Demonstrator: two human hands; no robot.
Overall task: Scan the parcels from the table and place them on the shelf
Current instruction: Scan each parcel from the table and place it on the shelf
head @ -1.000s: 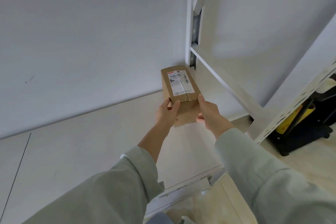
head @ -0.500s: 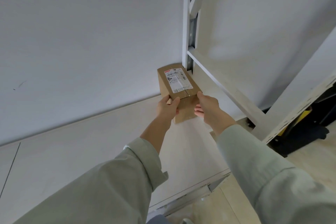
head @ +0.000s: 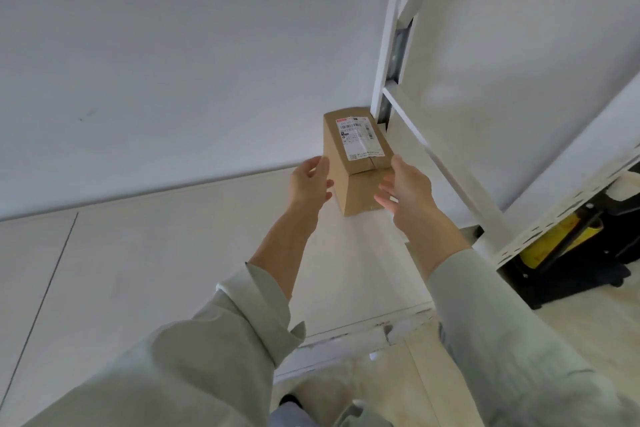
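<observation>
A brown cardboard parcel [head: 356, 163] stands on a white shelf board [head: 194, 253], tucked into the back right corner w/ its far end against the white wall [head: 173, 62] and just beside the shelf's white upright post [head: 389, 45]. Open board runs to the left of the box and toward the front edge, where a chipped white lip [head: 363, 333] meets the pale floor [head: 588, 329]. A diagonal brace [head: 446, 166] slants down along the right side, close to the parcel. The person's left hand [head: 310, 180] hovers by the box's left face, fingers relaxed and spread, gripping nothing; whether it brushes the cardboard can't be told. The right hand [head: 405, 187] is by the front right corner, fingers straight and parted, holding nothing. Both arms wear pale green sleeves [head: 519, 340]. The parcel's top carries a white shipping label [head: 358, 139] w/ barcode and red strip, print too small to read, and clear tape across the seam. Beyond a perforated white rail [head: 561, 215] at right sits a black and yellow item [head: 561, 239] on the floor.
</observation>
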